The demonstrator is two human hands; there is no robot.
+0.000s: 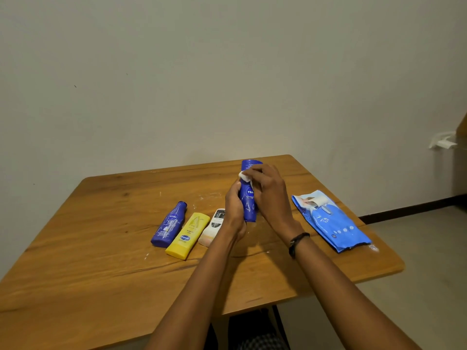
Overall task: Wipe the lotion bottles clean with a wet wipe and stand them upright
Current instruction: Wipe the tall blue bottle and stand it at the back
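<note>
From the head view, we hold a blue Nivea bottle (249,195) above the middle of the wooden table (101,236), logo upside down, so its cap end seems to point toward us. Our left hand (233,213) is clamped round its lower part, and our right hand (267,193) presses a white wet wipe (243,176) against its upper part, fingers closed on the wipe.

We judge the bottle light, stiff plastic, slippery once damp, so a firm wrap around the waist suits it best.

Left of our hands three more lie flat, side by side: a second blue Nivea bottle (169,227), a yellow lotion bottle (188,236) and a white bottle (212,227) partly hidden by our wrist. To the right lies the blue wet-wipe pack (331,221), flap lifted; we cannot tell how many wipes remain inside.
</note>
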